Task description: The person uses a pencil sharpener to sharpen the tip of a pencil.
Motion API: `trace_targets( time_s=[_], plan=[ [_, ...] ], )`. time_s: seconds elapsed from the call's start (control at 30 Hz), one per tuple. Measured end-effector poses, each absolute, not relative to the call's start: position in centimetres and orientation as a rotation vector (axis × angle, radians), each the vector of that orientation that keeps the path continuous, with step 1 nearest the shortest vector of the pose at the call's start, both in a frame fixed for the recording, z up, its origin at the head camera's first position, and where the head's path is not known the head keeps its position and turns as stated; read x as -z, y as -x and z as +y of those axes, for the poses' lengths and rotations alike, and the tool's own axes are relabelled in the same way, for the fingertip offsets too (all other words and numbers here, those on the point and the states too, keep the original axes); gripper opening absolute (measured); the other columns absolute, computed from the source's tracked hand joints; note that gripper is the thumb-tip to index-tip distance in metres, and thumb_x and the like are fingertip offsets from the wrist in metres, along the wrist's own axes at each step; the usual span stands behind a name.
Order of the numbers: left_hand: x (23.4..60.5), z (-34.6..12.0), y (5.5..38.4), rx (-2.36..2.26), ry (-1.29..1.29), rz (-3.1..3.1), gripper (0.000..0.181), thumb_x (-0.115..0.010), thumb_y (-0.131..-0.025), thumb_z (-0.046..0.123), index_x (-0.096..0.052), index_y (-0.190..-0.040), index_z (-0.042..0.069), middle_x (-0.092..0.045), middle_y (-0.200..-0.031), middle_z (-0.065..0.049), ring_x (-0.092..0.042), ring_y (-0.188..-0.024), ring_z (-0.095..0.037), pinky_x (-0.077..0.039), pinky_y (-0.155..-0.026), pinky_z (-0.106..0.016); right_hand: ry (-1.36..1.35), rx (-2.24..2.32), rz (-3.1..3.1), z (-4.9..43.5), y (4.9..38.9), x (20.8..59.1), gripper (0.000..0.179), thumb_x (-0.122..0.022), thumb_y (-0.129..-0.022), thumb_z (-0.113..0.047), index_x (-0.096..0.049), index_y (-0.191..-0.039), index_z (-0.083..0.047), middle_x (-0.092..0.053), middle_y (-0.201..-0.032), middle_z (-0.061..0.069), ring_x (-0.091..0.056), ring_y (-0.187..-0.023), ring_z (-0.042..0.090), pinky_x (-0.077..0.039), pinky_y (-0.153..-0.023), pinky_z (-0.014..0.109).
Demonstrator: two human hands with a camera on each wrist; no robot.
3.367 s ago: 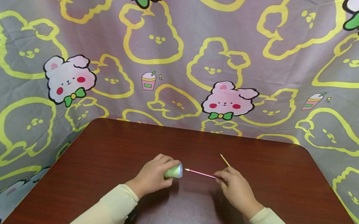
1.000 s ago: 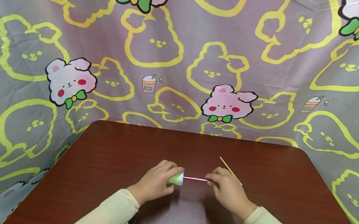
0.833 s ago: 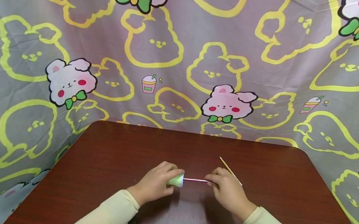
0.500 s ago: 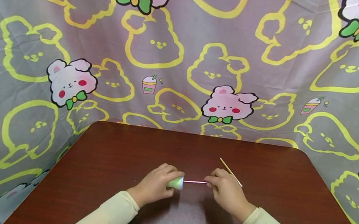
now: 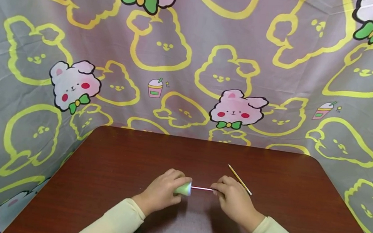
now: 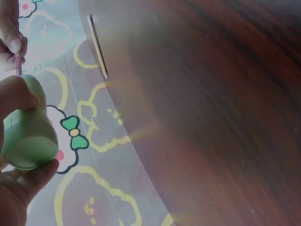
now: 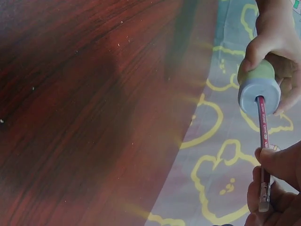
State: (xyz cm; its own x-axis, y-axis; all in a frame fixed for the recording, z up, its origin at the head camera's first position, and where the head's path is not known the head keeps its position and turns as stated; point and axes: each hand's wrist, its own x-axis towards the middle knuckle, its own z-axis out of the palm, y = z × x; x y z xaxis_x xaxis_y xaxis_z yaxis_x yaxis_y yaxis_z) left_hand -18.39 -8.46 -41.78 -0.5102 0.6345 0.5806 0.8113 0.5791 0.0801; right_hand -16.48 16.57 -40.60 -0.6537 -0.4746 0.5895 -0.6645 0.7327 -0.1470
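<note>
My left hand (image 5: pixel 162 188) grips a green pencil sharpener (image 5: pixel 182 188), fingers and thumb around its rounded body. Its pale blue end faces right, toward my other hand. A red pencil (image 7: pixel 263 123) has its front end in the hole of that face, as the right wrist view shows, so its point is hidden. Near its eraser end, the thumb and fingers of my right hand (image 5: pixel 236 201) pinch the pencil. Both are held up over the table, the pencil roughly level. In the left wrist view the green base of the sharpener (image 6: pixel 32 149) shows between thumb and fingers.
A yellow pencil (image 5: pixel 239 179) lies slantwise on the dark brown table (image 5: pixel 133 149), just beyond my right hand. Behind the table and at its sides hangs a grey cloth (image 5: pixel 190 82) printed with cartoon bears.
The red pencil's sharpened point, earlier in the open to the right of the sharpener, is now inside its hole. My right hand has come left, uncovering more of the yellow pencil.
</note>
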Motion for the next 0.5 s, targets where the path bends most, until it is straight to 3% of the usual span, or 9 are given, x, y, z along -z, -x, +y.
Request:
trace_targets(
  time_s=[0.27,0.5],
  plan=[
    [41.47,-8.76,18.62,0.483,1.117,-2.290,0.055,-0.078,-0.060,0.006,-0.067,-0.113,0.012,-0.061,-0.100,-0.003,-0.058,-0.092,-0.019,-0.051,-0.079,-0.030,-0.779,-0.598,-2.506,16.70,16.74,40.13,0.020,-0.079,-0.075,-0.005,-0.075,-0.093,-0.013,-0.063,-0.084,-0.008,-0.058,-0.079,0.008,-0.051,-0.069,0.029],
    [41.34,-9.05,18.51,0.491,1.068,-2.326,0.054,-0.079,-0.061,0.008,-0.067,-0.114,0.013,-0.062,-0.103,-0.003,-0.058,-0.095,-0.020,-0.052,-0.079,-0.031,-0.763,-0.618,-2.484,17.07,16.88,40.19,0.023,-0.081,-0.072,-0.004,-0.075,-0.092,-0.014,-0.064,-0.086,-0.008,-0.060,-0.080,0.009,-0.051,-0.069,0.032]
  ],
)
